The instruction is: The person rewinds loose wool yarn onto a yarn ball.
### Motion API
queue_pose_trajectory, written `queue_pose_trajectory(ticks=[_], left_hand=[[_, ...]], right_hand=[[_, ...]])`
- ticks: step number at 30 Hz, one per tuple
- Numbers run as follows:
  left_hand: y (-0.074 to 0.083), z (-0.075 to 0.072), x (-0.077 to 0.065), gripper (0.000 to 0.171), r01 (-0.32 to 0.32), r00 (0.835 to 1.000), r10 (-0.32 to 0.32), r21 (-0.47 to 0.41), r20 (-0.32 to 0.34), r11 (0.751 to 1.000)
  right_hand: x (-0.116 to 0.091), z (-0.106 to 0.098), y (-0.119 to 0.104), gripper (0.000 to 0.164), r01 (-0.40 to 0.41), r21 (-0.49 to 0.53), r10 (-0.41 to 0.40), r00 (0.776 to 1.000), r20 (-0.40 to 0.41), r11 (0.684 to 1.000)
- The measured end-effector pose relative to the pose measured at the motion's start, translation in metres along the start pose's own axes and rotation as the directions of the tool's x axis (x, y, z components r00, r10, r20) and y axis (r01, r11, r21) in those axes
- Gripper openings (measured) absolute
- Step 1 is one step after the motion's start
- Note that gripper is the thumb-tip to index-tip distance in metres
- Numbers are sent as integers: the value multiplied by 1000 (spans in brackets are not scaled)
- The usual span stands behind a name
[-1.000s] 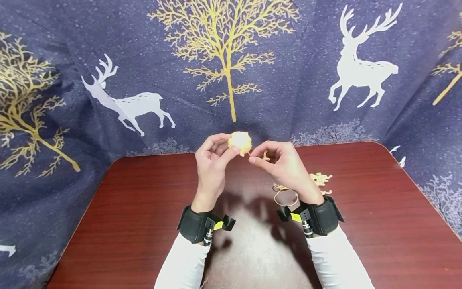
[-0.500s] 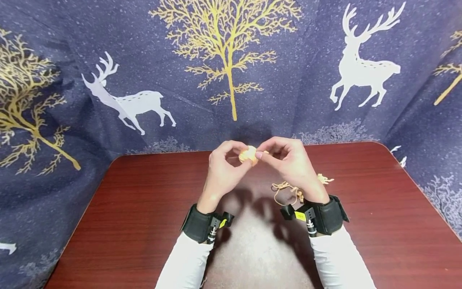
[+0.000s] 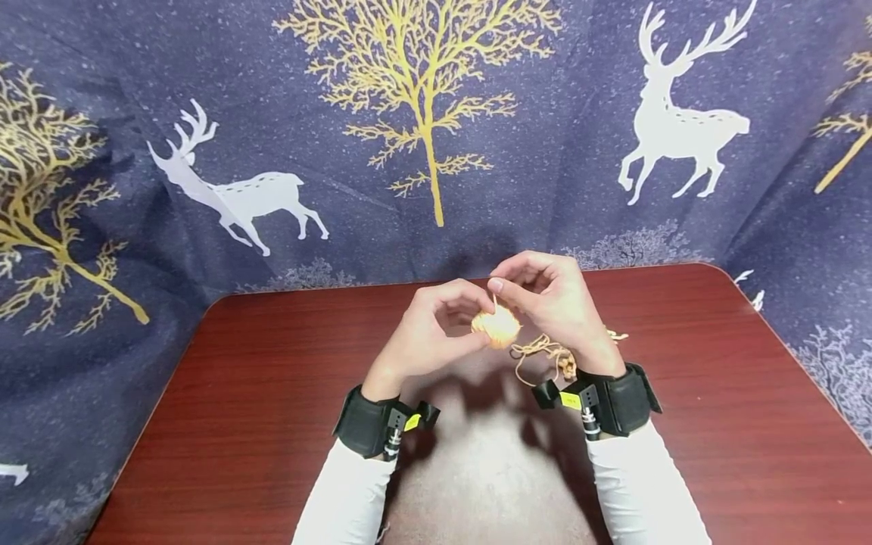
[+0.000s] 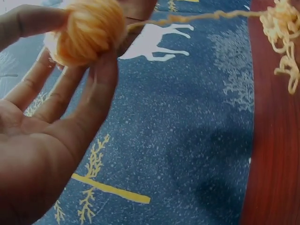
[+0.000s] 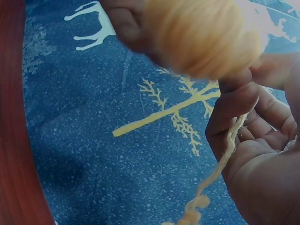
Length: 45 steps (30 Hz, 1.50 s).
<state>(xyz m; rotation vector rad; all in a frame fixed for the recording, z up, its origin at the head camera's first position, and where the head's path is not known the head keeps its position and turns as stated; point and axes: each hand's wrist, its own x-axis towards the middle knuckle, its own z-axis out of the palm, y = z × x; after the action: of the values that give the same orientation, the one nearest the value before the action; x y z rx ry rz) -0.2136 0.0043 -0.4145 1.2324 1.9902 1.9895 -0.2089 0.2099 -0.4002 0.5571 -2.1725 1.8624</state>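
Observation:
A small ball of orange-yellow yarn point(image 3: 497, 327) is held up over the table between the thumb and fingers of my left hand point(image 3: 436, 327). In the left wrist view the wound strands of the yarn ball point(image 4: 91, 33) show clearly. My right hand point(image 3: 550, 299), just above and right of the ball, pinches the yarn strand that leads off it. From those pinching fingers the strand point(image 5: 227, 145) runs down across the palm in the right wrist view, kinked at its lower end. The loose yarn point(image 4: 283, 33) hangs or lies at the strand's far end.
A tangle of loose yarn point(image 3: 545, 352) lies on the reddish-brown table point(image 3: 272, 393) beneath my right wrist. Behind the table's far edge hangs a dark blue cloth point(image 3: 381, 182) printed with deer and trees. Both wrists wear black straps.
The ball has moved right and nearer to me in my left hand. My right hand has gone from beside the ball to above it, still pinching the strand.

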Motion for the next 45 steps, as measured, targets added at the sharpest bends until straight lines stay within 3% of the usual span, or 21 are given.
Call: queue_pose_trajectory(ticks=[5, 9, 12, 15, 18, 21, 25, 27, 29, 31, 33, 40, 45], left_hand=[[3, -2, 1, 34, -91, 996, 89, -197, -19, 976], [5, -3, 1, 35, -158, 984, 119, -344, -133, 926], [6, -3, 2, 42, -214, 959, 109, -423, -260, 880], [6, -3, 4, 42, -261, 923, 71, -481, -377, 837], [5, -2, 6, 40, -283, 881, 22, -492, -472, 823], [4, -1, 8, 38, -281, 823, 12, -388, -568, 878], [0, 1, 10, 31, -207, 743, 42, -171, -668, 963], [-2, 2, 10, 29, -153, 721, 55, -80, -691, 985], [-3, 2, 10, 29, -103, 714, 63, -16, -697, 995], [-4, 3, 9, 29, -62, 721, 78, 48, -689, 997], [-5, 4, 8, 29, -33, 742, 94, 104, -664, 994], [-9, 4, 4, 29, 20, 863, 109, 248, -493, 968], [-9, 3, 2, 29, 11, 947, 67, 240, -314, 971]], right_hand=[[1, 1, 1, 9, -2, 2, 2, 1000, 12, 1000], [2, 2, 2, 8, -1, -27, 2, 999, 32, 1000], [2, 4, 2, 9, -9, -32, 11, 999, 48, 999], [1, 8, 1, 8, -8, -32, 10, 997, 71, 999], [1, 13, 0, 7, -3, -59, 8, 996, 93, 998], [1, 16, -2, 6, -4, -77, 13, 994, 109, 997], [0, 17, -5, 5, -8, -96, 20, 993, 120, 995], [-1, 18, -7, 5, -11, -104, 23, 992, 122, 995], [-1, 18, -8, 5, -13, -110, 27, 992, 126, 994], [-1, 18, -9, 4, -13, -115, 27, 991, 128, 993], [-2, 17, -9, 5, -12, -115, 26, 992, 127, 993], [-2, 12, -9, 7, 24, -98, -18, 998, 63, 995], [-3, 7, -9, 7, 20, -71, -19, 1000, 6, 997]])
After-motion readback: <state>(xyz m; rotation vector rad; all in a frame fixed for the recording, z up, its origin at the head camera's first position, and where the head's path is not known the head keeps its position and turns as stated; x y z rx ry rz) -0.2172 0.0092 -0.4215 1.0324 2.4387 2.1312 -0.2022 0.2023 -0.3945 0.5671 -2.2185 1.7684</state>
